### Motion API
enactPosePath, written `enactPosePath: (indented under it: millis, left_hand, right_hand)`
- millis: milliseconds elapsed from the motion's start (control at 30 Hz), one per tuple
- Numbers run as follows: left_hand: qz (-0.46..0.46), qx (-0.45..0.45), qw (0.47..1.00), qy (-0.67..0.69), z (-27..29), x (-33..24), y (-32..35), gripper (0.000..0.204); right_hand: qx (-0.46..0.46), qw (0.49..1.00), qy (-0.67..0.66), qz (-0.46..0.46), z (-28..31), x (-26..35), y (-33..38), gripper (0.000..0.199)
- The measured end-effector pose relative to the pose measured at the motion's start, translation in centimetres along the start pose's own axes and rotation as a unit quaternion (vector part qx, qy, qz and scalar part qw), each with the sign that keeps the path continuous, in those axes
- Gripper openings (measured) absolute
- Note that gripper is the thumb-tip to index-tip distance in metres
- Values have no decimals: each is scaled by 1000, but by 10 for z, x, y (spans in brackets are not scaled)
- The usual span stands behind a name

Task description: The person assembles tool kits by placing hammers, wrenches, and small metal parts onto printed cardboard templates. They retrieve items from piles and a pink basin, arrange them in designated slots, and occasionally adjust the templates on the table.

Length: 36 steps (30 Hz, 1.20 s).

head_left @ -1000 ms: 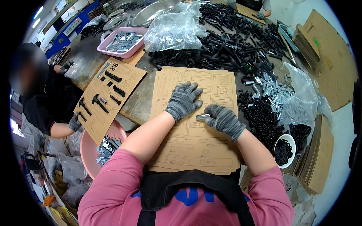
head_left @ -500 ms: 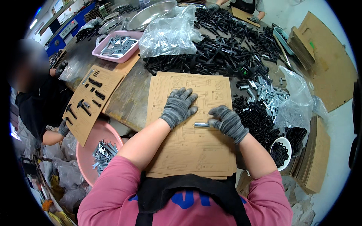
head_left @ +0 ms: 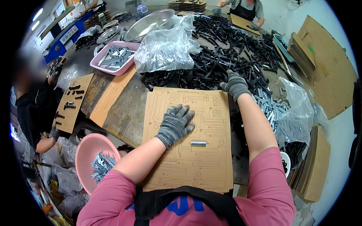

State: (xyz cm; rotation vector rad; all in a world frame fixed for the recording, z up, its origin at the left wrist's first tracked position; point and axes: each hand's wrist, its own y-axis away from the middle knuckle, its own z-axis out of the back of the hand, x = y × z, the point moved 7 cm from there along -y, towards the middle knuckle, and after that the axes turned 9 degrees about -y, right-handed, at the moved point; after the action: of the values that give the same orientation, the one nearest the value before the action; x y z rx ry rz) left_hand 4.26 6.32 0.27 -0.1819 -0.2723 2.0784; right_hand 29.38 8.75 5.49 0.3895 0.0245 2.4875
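Head view: left hand (head_left: 175, 124), gloved, lies flat with fingers spread on the printed cardboard sheet (head_left: 211, 169), holding nothing. Small silver cylinder (head_left: 198, 143) sits on that sheet just beside the left wrist. Right hand (head_left: 235, 85) reaches past the sheet's far corner into the black parts pile (head_left: 226, 60); its grip can't be made out.

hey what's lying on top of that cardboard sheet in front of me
A small silver tube and the gloved left hand pressed flat. Whatever the palm covers is hidden.
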Motion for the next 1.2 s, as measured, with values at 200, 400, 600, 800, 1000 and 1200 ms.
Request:
enactPosePath:
  millis: [200,400,600,800,1000,1200]
  left_hand:
    - [-1,-4,1000,11,3,-1,-2,49]
    - [5,-4,1000,14,1,1,-1,48]
    - [2,4,1000,6,0,0,-3,49]
    - [11,20,1000,9,2,0,-1,49]
    - [-5,-23,999,31,6,0,-1,44]
    - [53,-20,876,480,32,-16,15,31]
  right_hand:
    - [23,999,14,-26,-15,3,-44,65]
    - [-9,995,-100,11,-24,-12,-63,63]
    - [49,996,-54,54,-40,-21,-77,32]
    - [24,984,-175,-14,-16,-26,-11,18]
    - [-167,818,-449,319,0,1,123,18]
    - [-289,824,-199,445,12,48,226,26]
